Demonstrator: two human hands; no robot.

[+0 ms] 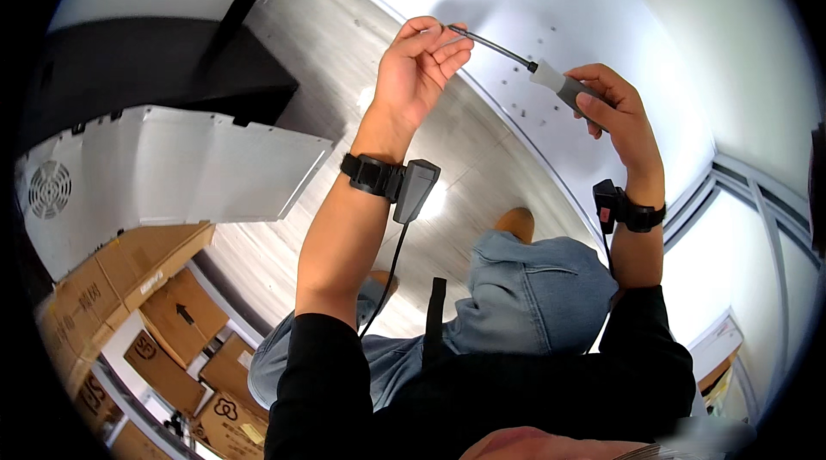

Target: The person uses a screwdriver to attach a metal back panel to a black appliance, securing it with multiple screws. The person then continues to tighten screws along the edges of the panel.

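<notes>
My right hand [615, 103] is wrapped around the grey handle of a screwdriver [499, 49], whose dark shaft points left and slightly away from me. At the tip of that shaft, my left hand [420, 68] pinches with thumb and forefinger, its other fingers loosely curled and the palm turned up. Whatever sits between those fingertips is too small to make out. Both hands are raised over the edge of a white table [619, 38]. Several small dark pieces [520, 109], which look like screws, lie scattered on the tabletop below the screwdriver.
A large bent metal panel [181, 167] with a round vent leans at the left, in front of a black cabinet [112, 64]. Cardboard boxes [185, 314] are stacked at the lower left. Each wrist wears a strapped black device, the left one [416, 191] trailing a cable.
</notes>
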